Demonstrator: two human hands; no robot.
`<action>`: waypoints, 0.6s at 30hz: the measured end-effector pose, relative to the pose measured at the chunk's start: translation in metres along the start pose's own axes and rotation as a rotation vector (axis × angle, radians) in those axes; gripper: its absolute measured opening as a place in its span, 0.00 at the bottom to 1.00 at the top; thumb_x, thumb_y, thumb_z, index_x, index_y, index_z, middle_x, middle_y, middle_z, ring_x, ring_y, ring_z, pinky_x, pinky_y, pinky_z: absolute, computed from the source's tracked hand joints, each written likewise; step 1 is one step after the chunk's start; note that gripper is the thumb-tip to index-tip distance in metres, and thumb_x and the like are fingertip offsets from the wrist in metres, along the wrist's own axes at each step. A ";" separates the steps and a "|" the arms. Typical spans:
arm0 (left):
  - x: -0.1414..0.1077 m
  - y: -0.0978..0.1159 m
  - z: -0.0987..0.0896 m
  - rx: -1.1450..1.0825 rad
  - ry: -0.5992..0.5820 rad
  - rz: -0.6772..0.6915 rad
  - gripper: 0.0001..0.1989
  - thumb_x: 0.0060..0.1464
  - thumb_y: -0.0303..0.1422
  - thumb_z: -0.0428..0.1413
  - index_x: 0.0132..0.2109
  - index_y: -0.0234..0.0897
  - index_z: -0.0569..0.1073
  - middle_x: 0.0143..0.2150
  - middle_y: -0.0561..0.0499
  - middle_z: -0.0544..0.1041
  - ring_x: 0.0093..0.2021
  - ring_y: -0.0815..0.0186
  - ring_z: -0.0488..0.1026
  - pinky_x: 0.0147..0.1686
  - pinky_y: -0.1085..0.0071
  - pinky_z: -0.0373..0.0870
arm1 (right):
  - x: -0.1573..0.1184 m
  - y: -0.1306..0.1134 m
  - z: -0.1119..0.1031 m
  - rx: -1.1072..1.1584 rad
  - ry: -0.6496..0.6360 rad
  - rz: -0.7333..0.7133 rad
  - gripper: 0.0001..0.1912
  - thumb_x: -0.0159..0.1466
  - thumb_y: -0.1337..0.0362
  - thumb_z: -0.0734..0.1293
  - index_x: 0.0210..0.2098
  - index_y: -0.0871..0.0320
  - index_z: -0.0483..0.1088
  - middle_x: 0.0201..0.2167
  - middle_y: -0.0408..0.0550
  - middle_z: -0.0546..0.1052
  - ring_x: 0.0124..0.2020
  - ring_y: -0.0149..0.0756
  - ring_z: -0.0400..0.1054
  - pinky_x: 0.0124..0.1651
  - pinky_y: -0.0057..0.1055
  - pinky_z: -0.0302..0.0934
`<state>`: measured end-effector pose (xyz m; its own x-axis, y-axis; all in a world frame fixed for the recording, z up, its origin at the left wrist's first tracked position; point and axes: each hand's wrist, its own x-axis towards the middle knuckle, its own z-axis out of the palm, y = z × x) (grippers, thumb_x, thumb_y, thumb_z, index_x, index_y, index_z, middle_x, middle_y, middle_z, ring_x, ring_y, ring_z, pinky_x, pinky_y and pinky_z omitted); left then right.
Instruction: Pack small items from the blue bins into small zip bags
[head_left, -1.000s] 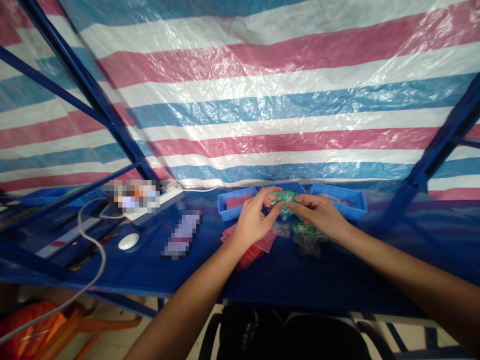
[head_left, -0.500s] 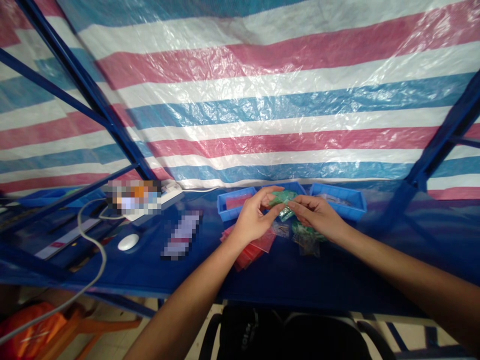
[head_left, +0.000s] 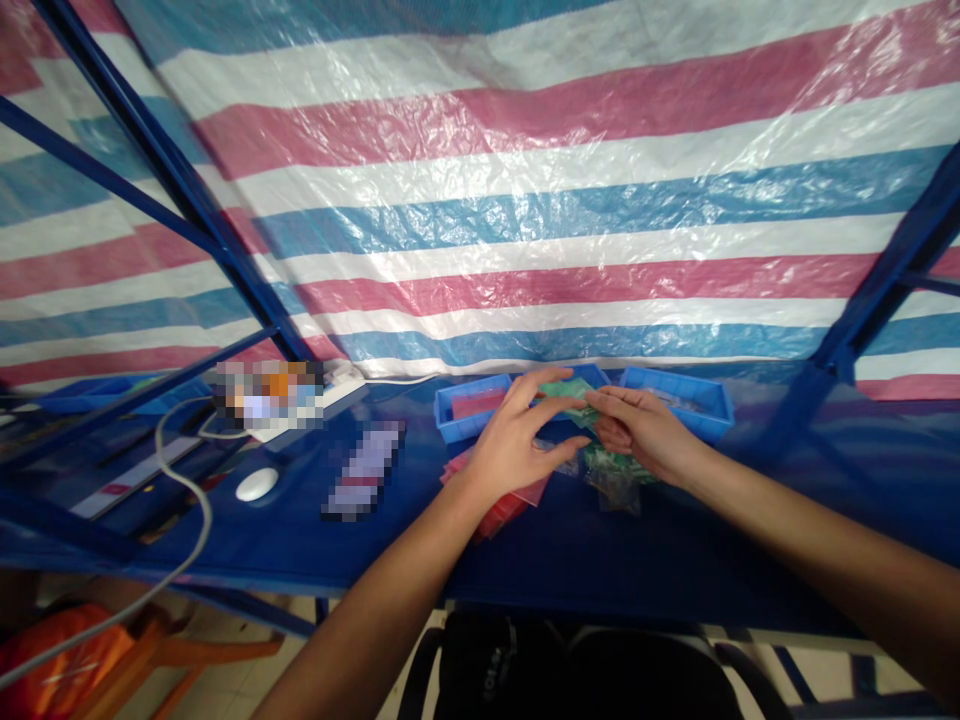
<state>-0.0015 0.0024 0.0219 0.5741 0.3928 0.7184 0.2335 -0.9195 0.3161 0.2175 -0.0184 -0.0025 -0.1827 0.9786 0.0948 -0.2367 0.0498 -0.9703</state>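
My right hand (head_left: 639, 425) pinches the right edge of a small green plastic bag (head_left: 570, 393) between thumb and fingertips, in front of the middle blue bin (head_left: 598, 376). Beside the bag, my left hand (head_left: 517, 440) has its thumb and fingers spread apart and grips nothing. Beneath the left hand lies a pile of red plastic bags (head_left: 501, 514), partly hidden by it. Under the right hand are more green bags (head_left: 611, 462) and a clear bag with dark contents (head_left: 622, 497). A small clear packet (head_left: 568, 462) lies between the piles.
A left blue bin (head_left: 459, 425) holds something red; a right blue bin (head_left: 712, 415) holds small clear packets. On the blue table (head_left: 525, 580) to the left are a blurred-out phone-like object (head_left: 365, 470), a white mouse-shaped object (head_left: 256, 485) and a grey cable (head_left: 206, 510). Blue frame posts stand at both sides.
My left hand has let go of the green bag and opened its fingers. The bag now looks flatter and stays in my right hand's pinch.
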 end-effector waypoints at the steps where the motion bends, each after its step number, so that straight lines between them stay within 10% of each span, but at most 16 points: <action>1: 0.000 -0.001 0.000 0.018 -0.012 0.020 0.17 0.64 0.35 0.65 0.58 0.43 0.78 0.68 0.40 0.71 0.70 0.51 0.68 0.69 0.51 0.68 | 0.000 0.000 0.000 0.015 -0.014 0.031 0.25 0.61 0.42 0.78 0.28 0.53 0.67 0.17 0.34 0.59 0.17 0.27 0.46 0.22 0.31 0.39; 10: -0.002 -0.004 0.000 0.018 0.088 -0.108 0.09 0.69 0.33 0.59 0.53 0.38 0.79 0.48 0.45 0.83 0.48 0.60 0.80 0.52 0.64 0.76 | -0.002 -0.006 0.006 0.036 0.068 -0.009 0.26 0.62 0.42 0.76 0.49 0.51 0.72 0.22 0.36 0.68 0.19 0.29 0.56 0.21 0.28 0.45; 18: -0.005 -0.007 0.005 -0.088 0.083 -0.258 0.22 0.68 0.36 0.60 0.66 0.39 0.72 0.36 0.52 0.80 0.35 0.64 0.78 0.38 0.70 0.75 | -0.003 -0.001 0.000 -0.324 -0.057 -0.172 0.19 0.63 0.44 0.77 0.38 0.55 0.80 0.25 0.40 0.71 0.25 0.31 0.60 0.29 0.32 0.52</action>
<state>-0.0021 0.0064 0.0133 0.4373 0.6171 0.6542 0.2928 -0.7855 0.5452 0.2183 -0.0210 -0.0022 -0.2212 0.9384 0.2655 0.0446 0.2817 -0.9585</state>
